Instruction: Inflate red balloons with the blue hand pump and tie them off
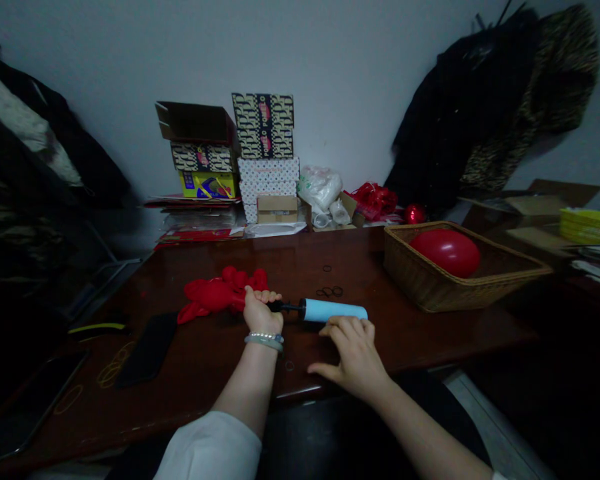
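A hand pump with a light blue barrel and a black plunger rod lies level just above the table. My left hand, with bracelets at the wrist, is wrapped round the black handle at the pump's left end. At the barrel's right end is my right hand; its fingertips reach the blue surface while the thumb sticks out well apart. Whether anything is fitted on the pump's tip, hidden by the fingers, I cannot tell. Just beyond my left hand lies a heap of limp red balloons.
A wicker basket at the right holds an inflated red balloon. Small dark rubber bands lie behind the pump. To the left are a black phone, yellow bands and a tablet. Boxes line the wall.
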`<control>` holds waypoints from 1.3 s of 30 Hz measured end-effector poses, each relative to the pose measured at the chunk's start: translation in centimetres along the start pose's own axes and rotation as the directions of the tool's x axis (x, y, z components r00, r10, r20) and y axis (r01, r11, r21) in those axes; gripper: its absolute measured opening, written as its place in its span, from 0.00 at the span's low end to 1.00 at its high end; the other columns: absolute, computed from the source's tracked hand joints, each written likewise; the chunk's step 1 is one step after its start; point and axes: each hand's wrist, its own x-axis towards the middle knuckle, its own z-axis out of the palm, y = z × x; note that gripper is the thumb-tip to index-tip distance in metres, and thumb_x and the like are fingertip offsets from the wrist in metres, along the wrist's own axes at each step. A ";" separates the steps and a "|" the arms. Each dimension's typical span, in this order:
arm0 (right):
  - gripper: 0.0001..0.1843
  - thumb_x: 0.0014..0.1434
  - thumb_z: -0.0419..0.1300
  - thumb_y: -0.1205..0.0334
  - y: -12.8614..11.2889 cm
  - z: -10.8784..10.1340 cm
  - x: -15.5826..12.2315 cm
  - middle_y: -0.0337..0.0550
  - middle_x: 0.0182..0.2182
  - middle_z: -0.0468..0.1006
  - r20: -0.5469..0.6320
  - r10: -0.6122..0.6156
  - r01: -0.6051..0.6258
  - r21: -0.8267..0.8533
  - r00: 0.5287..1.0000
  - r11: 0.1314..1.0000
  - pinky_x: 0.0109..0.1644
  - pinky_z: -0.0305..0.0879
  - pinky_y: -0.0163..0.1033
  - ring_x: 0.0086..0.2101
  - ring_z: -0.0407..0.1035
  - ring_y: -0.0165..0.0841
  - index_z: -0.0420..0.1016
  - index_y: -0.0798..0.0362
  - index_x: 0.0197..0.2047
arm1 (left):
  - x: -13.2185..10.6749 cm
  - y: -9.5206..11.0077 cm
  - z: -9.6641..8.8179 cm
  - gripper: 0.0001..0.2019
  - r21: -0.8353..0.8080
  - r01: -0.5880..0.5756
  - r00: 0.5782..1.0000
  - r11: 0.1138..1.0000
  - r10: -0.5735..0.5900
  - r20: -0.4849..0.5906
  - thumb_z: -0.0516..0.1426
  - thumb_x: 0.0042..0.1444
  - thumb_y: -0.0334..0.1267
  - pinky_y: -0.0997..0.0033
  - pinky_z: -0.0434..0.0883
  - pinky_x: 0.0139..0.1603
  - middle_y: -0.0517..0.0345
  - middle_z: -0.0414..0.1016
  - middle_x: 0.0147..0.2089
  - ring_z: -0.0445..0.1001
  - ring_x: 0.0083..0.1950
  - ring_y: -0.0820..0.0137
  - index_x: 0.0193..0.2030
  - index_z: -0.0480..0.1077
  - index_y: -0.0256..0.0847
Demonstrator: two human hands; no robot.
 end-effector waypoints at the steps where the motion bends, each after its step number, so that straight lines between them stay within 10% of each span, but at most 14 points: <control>1: 0.31 0.51 0.61 0.37 0.6 -0.2 0.5 0.50 0.50 0.72 -0.042 0.013 -0.015 -0.056 0.999 0.998 0.56 0.48 0.52 0.50 0.62 0.45 0.70 0.49 0.51 | -0.2 -0.1 0.0 0.22 0.000 0.017 1.000 1.000 -0.017 0.001 0.49 0.64 0.43 0.75 0.58 0.20 0.70 0.47 0.16 0.51 0.15 0.79 0.21 0.48 0.41; 8: 0.27 0.57 0.62 0.57 3.8 0.2 2.8 0.47 0.47 0.76 0.090 0.014 0.000 -0.160 0.996 0.987 0.60 0.48 0.52 0.46 0.67 0.41 0.64 0.51 0.59 | -0.6 -0.3 -0.1 0.22 0.002 0.086 0.995 0.996 -0.086 0.040 0.49 0.64 0.45 0.75 0.57 0.20 0.69 0.47 0.15 0.51 0.15 0.78 0.20 0.47 0.41; 16: 0.27 0.58 0.59 0.65 4.1 1.1 2.1 0.49 0.46 0.74 -0.088 0.103 -0.121 -0.234 0.991 0.965 0.60 0.47 0.58 0.49 0.64 0.44 0.62 0.47 0.61 | 1.4 0.9 -1.0 0.21 -0.025 0.078 0.997 0.997 -0.078 -0.021 0.47 0.65 0.44 0.75 0.57 0.20 0.70 0.47 0.15 0.52 0.15 0.79 0.22 0.47 0.42; 30: 0.21 0.61 0.58 0.56 2.8 3.1 1.5 0.52 0.47 0.75 -0.145 0.022 -0.029 -0.046 0.989 0.999 0.52 0.61 0.48 0.46 0.67 0.43 0.67 0.57 0.55 | -0.9 -3.2 -0.8 0.20 -0.020 0.071 0.997 0.997 -0.071 0.024 0.53 0.62 0.47 0.67 0.71 0.41 0.68 0.55 0.19 0.63 0.22 0.77 0.22 0.55 0.40; 39: 0.21 0.61 0.58 0.55 3.0 2.7 2.2 0.50 0.50 0.75 -0.145 0.002 -0.013 -0.078 0.989 0.997 0.57 0.56 0.50 0.49 0.67 0.41 0.67 0.54 0.56 | 0.4 -1.8 -0.4 0.23 -0.036 0.108 0.994 0.994 -0.108 0.006 0.51 0.63 0.48 0.75 0.58 0.19 0.69 0.48 0.16 0.52 0.15 0.79 0.21 0.49 0.41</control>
